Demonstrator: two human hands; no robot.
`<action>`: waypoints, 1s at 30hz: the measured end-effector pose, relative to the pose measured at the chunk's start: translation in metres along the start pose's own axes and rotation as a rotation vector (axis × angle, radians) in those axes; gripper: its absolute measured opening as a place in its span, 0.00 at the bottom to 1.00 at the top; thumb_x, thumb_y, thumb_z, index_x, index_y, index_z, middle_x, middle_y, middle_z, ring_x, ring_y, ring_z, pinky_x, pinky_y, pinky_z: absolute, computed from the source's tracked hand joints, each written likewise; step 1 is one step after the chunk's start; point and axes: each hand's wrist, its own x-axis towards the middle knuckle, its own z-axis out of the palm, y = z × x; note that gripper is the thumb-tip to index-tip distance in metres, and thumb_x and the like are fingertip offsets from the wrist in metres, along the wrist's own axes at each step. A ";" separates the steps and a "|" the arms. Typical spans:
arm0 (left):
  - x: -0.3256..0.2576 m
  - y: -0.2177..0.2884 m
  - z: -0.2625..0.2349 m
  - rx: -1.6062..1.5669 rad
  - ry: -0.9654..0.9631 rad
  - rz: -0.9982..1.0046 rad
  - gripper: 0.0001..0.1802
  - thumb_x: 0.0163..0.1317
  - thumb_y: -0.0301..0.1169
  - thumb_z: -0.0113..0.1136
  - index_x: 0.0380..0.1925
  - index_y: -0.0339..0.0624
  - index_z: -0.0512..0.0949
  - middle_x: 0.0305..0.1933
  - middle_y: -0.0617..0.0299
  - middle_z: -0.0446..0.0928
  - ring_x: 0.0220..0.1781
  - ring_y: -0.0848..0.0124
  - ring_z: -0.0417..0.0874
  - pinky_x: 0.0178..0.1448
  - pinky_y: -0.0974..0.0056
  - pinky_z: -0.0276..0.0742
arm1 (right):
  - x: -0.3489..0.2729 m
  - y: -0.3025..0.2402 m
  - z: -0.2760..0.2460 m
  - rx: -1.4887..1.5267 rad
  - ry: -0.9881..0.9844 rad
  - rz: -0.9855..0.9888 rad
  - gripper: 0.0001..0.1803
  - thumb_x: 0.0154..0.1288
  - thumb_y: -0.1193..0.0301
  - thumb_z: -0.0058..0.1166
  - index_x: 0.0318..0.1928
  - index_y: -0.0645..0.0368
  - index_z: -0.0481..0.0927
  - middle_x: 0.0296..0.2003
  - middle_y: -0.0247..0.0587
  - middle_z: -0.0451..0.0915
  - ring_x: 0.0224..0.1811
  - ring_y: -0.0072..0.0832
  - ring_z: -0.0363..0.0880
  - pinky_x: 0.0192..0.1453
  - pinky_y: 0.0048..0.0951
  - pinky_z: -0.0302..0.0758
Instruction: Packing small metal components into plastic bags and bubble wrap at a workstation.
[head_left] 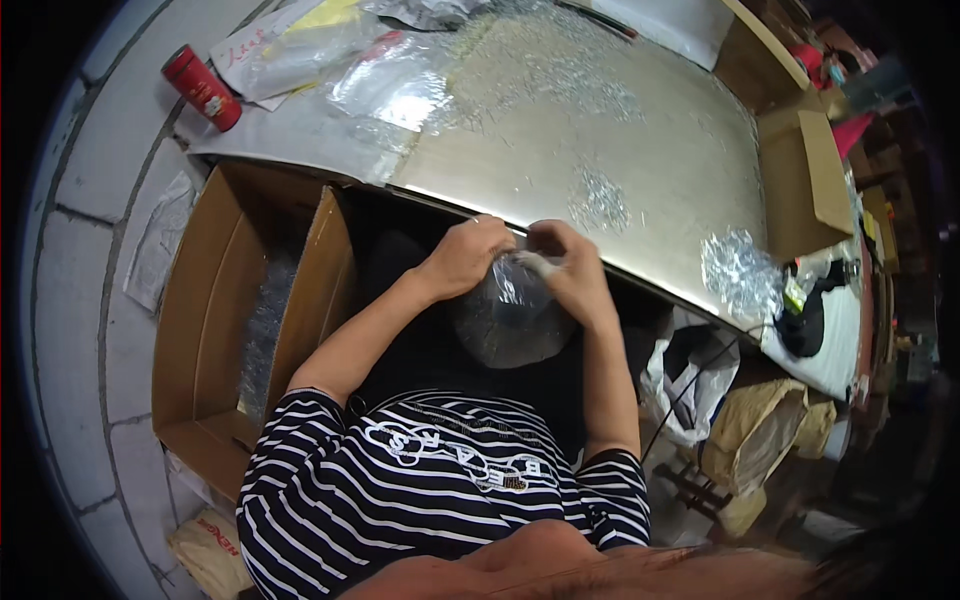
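Over my lap, at the near edge of the metal-topped table (680,210), a clear plastic bag (515,325) hangs from between my hands. My left hand (468,262) has its fingers closed on the bag's top edge. Opposite it, my right hand (572,268) pinches the same edge, with something whitish covering its thumb. The bag's lower part bulges out round; whether anything lies inside is hard to make out. On the tabletop just beyond my right hand is a small heap of tiny shiny clear pieces (600,200).
A cardboard box (185,330) with clear pieces inside stands at my left. Plastic bags (395,80) and a red cylindrical container (203,90) lie at the far left. Another shiny heap (742,272) sits at the table's right corner, near an open carton (805,185) and a white bag (690,390).
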 end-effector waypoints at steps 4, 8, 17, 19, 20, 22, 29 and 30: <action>-0.012 0.023 0.010 -0.291 -0.013 -0.472 0.03 0.62 0.23 0.59 0.31 0.35 0.75 0.20 0.63 0.71 0.24 0.77 0.72 0.29 0.68 0.66 | -0.029 0.013 0.024 0.205 0.129 0.051 0.14 0.58 0.79 0.64 0.45 0.62 0.78 0.33 0.29 0.78 0.34 0.14 0.74 0.37 0.17 0.71; -0.044 0.008 0.029 -0.513 -0.098 -0.502 0.04 0.57 0.25 0.65 0.29 0.35 0.80 0.20 0.65 0.75 0.23 0.83 0.71 0.27 0.74 0.65 | -0.064 0.044 0.040 0.470 -0.069 0.151 0.11 0.57 0.79 0.64 0.41 0.60 0.80 0.28 0.28 0.76 0.31 0.15 0.72 0.35 0.20 0.71; -0.101 -0.043 0.070 -0.146 -0.384 -0.716 0.13 0.43 0.27 0.73 0.25 0.31 0.80 0.29 0.51 0.83 0.30 0.61 0.84 0.39 0.61 0.77 | -0.100 0.120 0.046 -0.106 -0.112 0.178 0.08 0.57 0.74 0.63 0.36 0.65 0.84 0.29 0.45 0.84 0.31 0.29 0.82 0.38 0.31 0.76; -0.098 -0.048 0.076 -0.193 -0.268 -0.698 0.15 0.44 0.26 0.73 0.30 0.30 0.79 0.30 0.50 0.83 0.31 0.62 0.84 0.39 0.62 0.78 | -0.084 0.090 0.005 -0.143 0.050 0.168 0.05 0.59 0.77 0.60 0.35 0.65 0.84 0.28 0.40 0.83 0.31 0.23 0.80 0.37 0.27 0.76; -0.095 -0.050 0.077 -0.242 -0.170 -0.666 0.17 0.44 0.25 0.73 0.34 0.29 0.79 0.32 0.49 0.83 0.32 0.63 0.85 0.40 0.62 0.78 | -0.073 0.075 -0.009 -0.050 0.231 0.123 0.04 0.61 0.78 0.58 0.35 0.65 0.84 0.28 0.37 0.82 0.31 0.20 0.78 0.37 0.25 0.75; -0.081 -0.041 0.067 -0.429 -0.138 -0.691 0.21 0.48 0.22 0.71 0.42 0.28 0.76 0.34 0.50 0.83 0.34 0.67 0.85 0.42 0.64 0.79 | -0.045 0.057 -0.038 -0.141 0.498 0.052 0.06 0.65 0.77 0.55 0.40 0.65 0.82 0.29 0.36 0.81 0.32 0.20 0.77 0.39 0.25 0.75; -0.101 -0.056 0.097 -0.845 -0.006 -0.938 0.16 0.65 0.36 0.60 0.41 0.31 0.80 0.33 0.62 0.81 0.35 0.76 0.82 0.40 0.70 0.78 | 0.023 0.075 -0.004 -0.708 0.229 -0.158 0.28 0.63 0.78 0.46 0.64 0.72 0.64 0.69 0.64 0.57 0.74 0.58 0.50 0.76 0.46 0.53; -0.114 -0.059 0.107 -0.994 -0.066 -0.970 0.22 0.65 0.45 0.60 0.39 0.32 0.80 0.31 0.64 0.80 0.30 0.76 0.80 0.37 0.70 0.78 | 0.015 0.058 0.014 -0.709 0.225 -0.116 0.29 0.60 0.82 0.44 0.65 0.74 0.62 0.69 0.66 0.55 0.74 0.59 0.50 0.77 0.47 0.51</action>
